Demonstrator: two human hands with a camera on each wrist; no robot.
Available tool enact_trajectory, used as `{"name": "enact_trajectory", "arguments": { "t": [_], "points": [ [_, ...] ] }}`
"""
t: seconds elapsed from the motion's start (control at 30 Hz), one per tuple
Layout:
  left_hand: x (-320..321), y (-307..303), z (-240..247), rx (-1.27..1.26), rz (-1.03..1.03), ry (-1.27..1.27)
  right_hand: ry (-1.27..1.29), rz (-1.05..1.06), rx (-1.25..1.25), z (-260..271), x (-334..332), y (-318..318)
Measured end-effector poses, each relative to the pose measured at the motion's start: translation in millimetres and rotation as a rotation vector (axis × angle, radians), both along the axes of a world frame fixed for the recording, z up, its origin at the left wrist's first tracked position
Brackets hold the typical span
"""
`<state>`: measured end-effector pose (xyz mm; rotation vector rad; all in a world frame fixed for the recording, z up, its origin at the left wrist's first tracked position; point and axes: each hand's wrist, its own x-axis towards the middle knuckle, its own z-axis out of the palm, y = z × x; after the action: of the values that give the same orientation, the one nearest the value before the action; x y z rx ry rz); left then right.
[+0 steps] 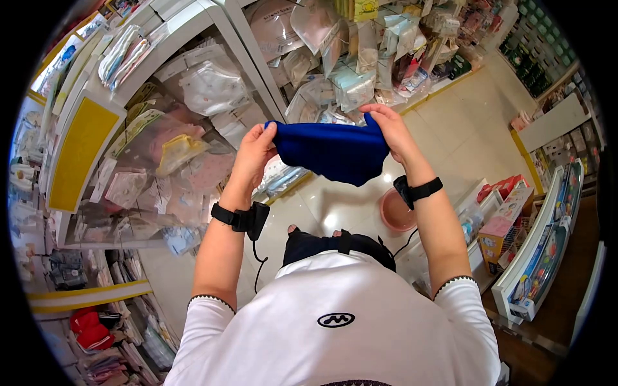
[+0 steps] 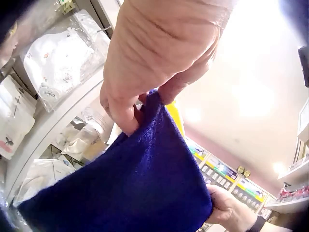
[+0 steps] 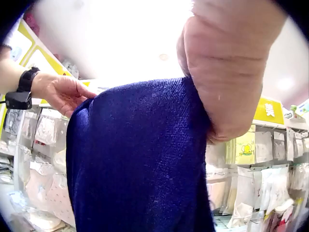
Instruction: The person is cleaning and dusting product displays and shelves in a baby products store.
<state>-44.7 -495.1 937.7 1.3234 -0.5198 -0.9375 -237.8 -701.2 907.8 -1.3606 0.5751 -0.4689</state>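
A dark blue cloth (image 1: 331, 149) is stretched between the two hands in front of the body, its lower edge hanging loose. The left hand (image 1: 256, 154) pinches its left upper corner between thumb and fingers; in the left wrist view that hand (image 2: 161, 53) grips a gathered fold of the cloth (image 2: 140, 174). The right hand (image 1: 394, 133) holds the opposite upper corner. Seen from the right wrist, the right hand (image 3: 224, 72) grips one edge of the fuzzy cloth (image 3: 140, 154), while the left hand (image 3: 63, 92) holds the far side.
Shelves with bagged baby clothes (image 1: 215, 87) stand at the left and ahead. On the tiled floor is a pink basin (image 1: 398, 211) by the legs. Boxed goods (image 1: 505, 225) and a white rack (image 1: 544, 251) stand at the right. Red clothing (image 1: 91, 329) lies low at the left.
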Motion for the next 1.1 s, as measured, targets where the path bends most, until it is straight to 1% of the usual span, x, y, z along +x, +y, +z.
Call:
{"name": "enact_trajectory", "arguments": {
  "t": [0.07, 0.1, 0.13, 0.17, 0.2, 0.27, 0.33, 0.37, 0.4, 0.43, 0.47, 0.5, 0.53, 0.6, 0.63, 0.67, 0.73, 0.77, 0.8, 0.83, 0.87, 0.9, 0.93, 1.03, 1.07, 1.1],
  "points": [
    [4.3, 1.8, 0.3, -0.060, 0.062, 0.026, 0.037, 0.163, -0.294, 13.3, -5.5, 8.0],
    [7.4, 2.4, 0.3, -0.079, 0.106, 0.021, 0.000, 0.290, -0.430, 13.6, -8.2, 15.6],
    [5.2, 2.3, 5.7, -0.097, 0.149, 0.018, 0.164, 0.417, -0.474, 27.7, -12.1, 30.6],
    [-1.2, 3.8, 13.2, -0.174, 0.135, -0.009, 0.219, 0.491, -0.532, 23.0, -16.0, 37.7],
    [1.0, 1.8, 7.6, -0.153, 0.231, -0.272, 0.406, 0.575, -0.633, 38.1, -18.7, 44.5],
    [11.0, -5.6, -8.9, -0.112, 0.432, -0.798, 0.348, 0.468, -0.708, 27.3, -20.5, 39.9],
    [-2.8, -5.6, 9.9, -0.214, 0.277, -0.507, 0.261, 0.362, -0.347, 14.7, -23.7, 32.0],
    [-1.8, -6.5, 5.3, -0.225, 0.192, -0.371, 0.213, 0.308, -0.164, 9.4, -24.5, 28.8],
    [-2.7, -7.7, 4.1, -0.229, 0.102, -0.236, 0.196, 0.266, -0.074, 5.0, -24.4, 27.2],
    [-12.1, -13.4, 4.3, -0.226, 0.131, -0.141, 0.177, 0.223, 0.020, 0.6, -24.0, 26.9],
    [-10.7, -15.3, 4.1, -0.085, 0.057, -0.293, 0.158, 0.179, 0.117, -2.8, -24.1, 27.8],
    [-15.5, -25.8, -2.2, -0.153, 0.054, -0.400, 0.094, 0.156, 0.184, -4.9, -24.2, 30.4],
    [-23.7, -39.0, -7.5, -0.225, 0.051, -0.505, 0.031, 0.108, 0.364, -9.5, -22.1, 34.9],
    [-36.6, -52.5, -5.3, -0.058, -0.031, -1.029, -0.103, 0.009, 0.721, -27.0, -16.8, 41.7],
    [-53.3, -58.4, 2.3, -0.033, -0.118, -1.108, -0.261, 0.106, 0.870, -43.7, -14.8, 38.6],
    [-72.6, -62.9, 9.1, -0.007, -0.208, -1.185, -0.338, 0.117, 0.868, -13.6, -15.7, 49.2],
    [-96.3, -70.6, 5.6, 0.102, -0.508, -1.308, -0.436, 0.275, 1.004, -44.0, -14.9, 36.8],
    [-103.7, -73.7, -0.8, 0.058, -0.511, -1.396, -0.312, 0.083, 0.998, -55.9, -9.8, 32.4],
    [-107.4, -76.6, -6.4, 0.014, -0.513, -1.482, -0.267, 0.051, 1.038, -55.8, -10.5, 24.8],
    [-109.3, -78.6, 0.3, 0.024, -0.563, -1.427, -0.308, -0.031, 0.967, -50.0, -11.0, 20.0],
    [-108.1, -80.5, 1.8, -0.024, -0.586, -1.373, -0.342, -0.111, 0.898, -45.2, -10.9, 16.1],
    [-104.2, -82.7, 4.7, -0.112, -0.608, -1.357, -0.411, -0.120, 0.915, -47.5, -9.0, 6.7],
    [-98.2, -84.8, 5.5, -0.197, -0.624, -1.337, -0.414, -0.158, 0.915, -47.7, -10.8, -3.0],
    [-64.8, -99.2, -10.5, -0.049, -0.561, -0.749, -0.428, -0.116, 0.883, -41.5, -9.1, -30.6],
    [-42.7, -111.1, -44.2, -0.032, -0.469, -0.485, -0.401, -0.074, 0.884, -39.3, -4.6, -37.3],
    [-22.0, -126.2, -56.8, 0.083, -0.430, -0.167, -0.374, -0.031, 0.879, -36.3, 3.2, -44.9]
  ]
}}
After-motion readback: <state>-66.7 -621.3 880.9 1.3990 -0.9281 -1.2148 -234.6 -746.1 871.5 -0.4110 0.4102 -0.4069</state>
